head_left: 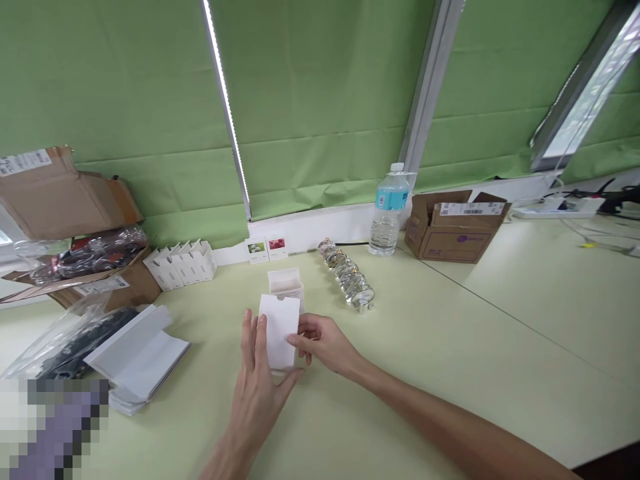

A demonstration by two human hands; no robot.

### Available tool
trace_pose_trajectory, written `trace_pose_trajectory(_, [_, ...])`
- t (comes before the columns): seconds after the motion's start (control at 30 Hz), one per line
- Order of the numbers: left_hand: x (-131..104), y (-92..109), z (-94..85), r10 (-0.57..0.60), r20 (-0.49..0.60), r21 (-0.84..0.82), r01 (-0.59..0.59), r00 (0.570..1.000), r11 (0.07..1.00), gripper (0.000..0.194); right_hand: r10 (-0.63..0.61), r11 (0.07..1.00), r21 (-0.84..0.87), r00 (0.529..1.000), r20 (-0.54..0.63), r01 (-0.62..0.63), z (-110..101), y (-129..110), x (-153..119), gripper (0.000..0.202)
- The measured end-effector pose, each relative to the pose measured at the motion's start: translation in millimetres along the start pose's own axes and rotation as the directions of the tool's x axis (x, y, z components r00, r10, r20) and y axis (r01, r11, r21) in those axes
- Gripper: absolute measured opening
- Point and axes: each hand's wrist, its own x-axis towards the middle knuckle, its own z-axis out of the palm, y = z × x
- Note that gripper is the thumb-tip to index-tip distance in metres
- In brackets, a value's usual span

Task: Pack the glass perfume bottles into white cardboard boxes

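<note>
A small white box (279, 332) with a thumb notch at its top edge is between my two hands, low over the table. My left hand (257, 380) steadies its left side with long, fairly straight fingers, the thumb crossing at the bottom end. From the right, my right hand (320, 341) pinches it, thumb on the front and the other fingers partly hidden behind. Just beyond stands an open white carton part (286, 280) with a raised flap; whether it belongs to the same box I cannot tell.
Behind are clear round containers in a row (347, 273), a water bottle (387, 217) and a cardboard box (450, 230). To the left lie folded white sheets (140, 353), several small white boxes (183, 265) and stacked cartons (70, 200). Two picture cards (267, 249) lean at the wall.
</note>
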Motion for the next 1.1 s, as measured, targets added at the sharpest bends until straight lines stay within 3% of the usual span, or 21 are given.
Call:
trace_pose_trajectory(0.17, [4, 2, -6.4, 0.006, -0.043, -0.138, -0.012, 0.999, 0.990, 0.090, -0.012, 0.997, -0.079, 0.999, -0.044, 0.008, -6, -5, 2, 0.032])
trace_pose_trajectory(0.37, [38, -14, -21.7, -0.013, -0.208, -0.280, -0.047, 0.978, 0.959, 0.060, -0.138, 0.984, -0.135, 0.980, -0.142, 0.119, -31, -35, 5, 0.035])
trace_pose_trajectory(0.53, [93, -25, -26.4, 0.056, -0.028, -0.316, -0.062, 0.998, 0.947, 0.041, -0.246, 0.969, -0.049, 0.921, -0.303, 0.242, -58, -72, 29, 0.035])
trace_pose_trajectory(0.67, [124, -25, -10.5, 0.057, 0.038, -0.396, -0.037, 0.998, 0.918, 0.042, -0.276, 0.959, -0.015, 0.915, -0.294, 0.285, -63, -93, 54, 0.035])
trace_pose_trajectory(0.87, [127, -27, 18.6, -0.036, 0.165, -0.597, 0.129, 0.986, 0.792, 0.044, -0.210, 0.967, 0.079, 0.936, -0.284, 0.241, -60, -84, 78, 0.038])
trace_pose_trajectory(1.1, [122, -35, 17.5, -0.074, 0.184, -0.639, 0.176, 0.980, 0.749, 0.037, -0.184, 0.979, 0.047, 0.960, -0.211, 0.198, -71, -70, 82, 0.038])
